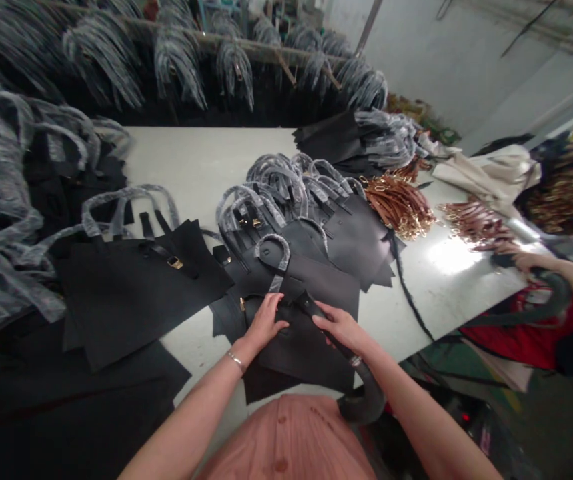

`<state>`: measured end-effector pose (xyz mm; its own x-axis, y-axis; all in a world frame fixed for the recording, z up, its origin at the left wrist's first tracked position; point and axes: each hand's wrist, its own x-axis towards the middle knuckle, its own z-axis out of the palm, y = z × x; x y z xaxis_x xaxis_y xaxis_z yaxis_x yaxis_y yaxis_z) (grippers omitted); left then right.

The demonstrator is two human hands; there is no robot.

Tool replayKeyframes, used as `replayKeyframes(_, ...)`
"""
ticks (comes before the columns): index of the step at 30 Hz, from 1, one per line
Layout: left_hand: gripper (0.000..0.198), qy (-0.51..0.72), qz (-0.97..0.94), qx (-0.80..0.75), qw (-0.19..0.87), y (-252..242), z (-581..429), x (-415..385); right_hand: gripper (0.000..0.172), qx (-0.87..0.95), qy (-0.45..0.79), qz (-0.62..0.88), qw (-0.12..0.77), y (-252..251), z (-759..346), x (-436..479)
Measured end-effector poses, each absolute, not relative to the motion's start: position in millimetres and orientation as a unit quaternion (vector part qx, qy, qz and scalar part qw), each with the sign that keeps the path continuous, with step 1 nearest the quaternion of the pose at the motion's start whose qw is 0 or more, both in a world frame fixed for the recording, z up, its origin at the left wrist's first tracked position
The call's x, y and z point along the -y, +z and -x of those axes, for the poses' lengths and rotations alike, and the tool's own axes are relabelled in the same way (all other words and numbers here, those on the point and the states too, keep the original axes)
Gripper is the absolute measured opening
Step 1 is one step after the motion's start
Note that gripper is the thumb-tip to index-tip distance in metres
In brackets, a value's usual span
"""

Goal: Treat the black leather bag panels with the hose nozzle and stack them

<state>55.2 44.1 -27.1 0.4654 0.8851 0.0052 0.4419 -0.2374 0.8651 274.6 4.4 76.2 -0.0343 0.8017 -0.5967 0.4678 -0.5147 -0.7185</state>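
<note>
Left hand (265, 321) lies flat, fingers spread loose, on top black bag panel (311, 350), fingertips at the base of its foam-wrapped handle (279, 257). Right hand (342, 327) is closed around a thick black tube (366, 397), which runs from the handle base under the palm and off the near edge of the table (206, 160). The panel sits on a stack at the near edge. More black panels (131, 287) lie to the left, brown straps (399, 203) beyond. A co-worker's hand (519, 257) is far right.
</note>
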Motion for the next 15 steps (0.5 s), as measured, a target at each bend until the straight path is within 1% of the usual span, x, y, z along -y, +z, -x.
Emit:
replayKeyframes(5, 0.074, 0.263, -0.748, -0.444, 0.418, -30.5, -55.5, -44.0, 0.056, 0.49, 0.507, 0.697, 0.131, 85.0, -268.4, 0.1)
replayKeyframes(9, 0.073, 0.259, -0.745, -0.445, 0.423, -31.4, -55.5, -43.9, 0.057, 0.49, 0.512, 0.692, 0.135, 88.6, -266.4, 9.0)
replayKeyframes(15, 0.07, 0.239, -0.746, -0.427, 0.452, -31.4, -49.0, -50.4, 0.056, 0.506, 0.499, 0.696, 0.101, 85.4, -260.3, 6.1)
